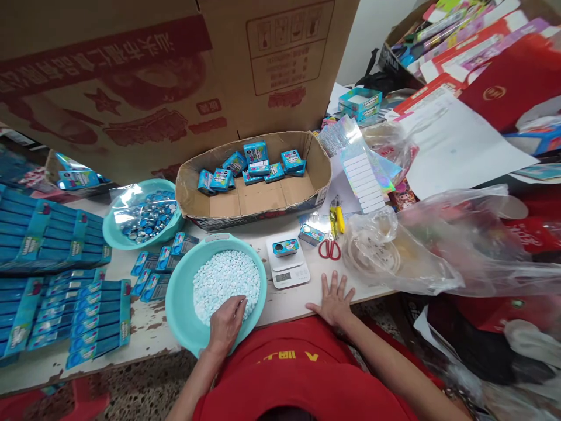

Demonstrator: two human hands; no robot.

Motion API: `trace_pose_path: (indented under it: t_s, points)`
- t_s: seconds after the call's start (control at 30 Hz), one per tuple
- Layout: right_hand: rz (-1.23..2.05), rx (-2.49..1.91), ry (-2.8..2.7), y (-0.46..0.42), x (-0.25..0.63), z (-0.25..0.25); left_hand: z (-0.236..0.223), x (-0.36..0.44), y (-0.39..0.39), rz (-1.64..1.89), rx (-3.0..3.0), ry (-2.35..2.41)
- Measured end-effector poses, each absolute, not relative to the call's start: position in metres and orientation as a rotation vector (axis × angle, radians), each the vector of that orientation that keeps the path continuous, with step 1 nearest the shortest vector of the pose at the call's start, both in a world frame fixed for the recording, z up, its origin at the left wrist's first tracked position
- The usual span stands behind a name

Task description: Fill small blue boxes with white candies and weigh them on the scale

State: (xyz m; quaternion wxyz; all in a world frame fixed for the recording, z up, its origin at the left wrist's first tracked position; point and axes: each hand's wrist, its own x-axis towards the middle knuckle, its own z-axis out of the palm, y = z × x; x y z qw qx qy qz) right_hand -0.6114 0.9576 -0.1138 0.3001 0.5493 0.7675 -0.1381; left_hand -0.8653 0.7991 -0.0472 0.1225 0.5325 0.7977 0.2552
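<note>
The left hand (227, 325) is reaching into the near side of a teal basin (184, 318) at lower centre of the frame, its fingers curling down into the heap of small white pellets (225, 280); whether it is pinching any of them cannot be told. The right hand (333, 302) is lying flat and spread open on the table edge (289, 307) to the right of the basin, holding nothing. Just above and between the hands, a small white scale (288, 266) is sitting with a little blue tin (286, 247) resting on its platform. To the right of the scale, a red-handled pair of scissors (329, 248) is lying beside another blue tin (311, 234). Behind these, in the centre of the frame, a low cardboard tray (263, 196) is holding a scatter of blue boxes (256, 158). At centre left, a second teal bowl (113, 231) is holding shiny glass pebbles (146, 216), and stacks of flat blue packaging (52, 234) are filling the left edge. Crumpled clear plastic bags (438, 245) are spreading across the right.
</note>
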Motion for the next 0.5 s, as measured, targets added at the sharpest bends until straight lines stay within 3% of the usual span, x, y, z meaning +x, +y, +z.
trace_pose_path:
  t_s: [0.5]
  points:
    - [-0.422,1.464,2.071,0.959,-0.607,-0.118,-0.049,-0.861,0.819,0.716,1.611,2.394]
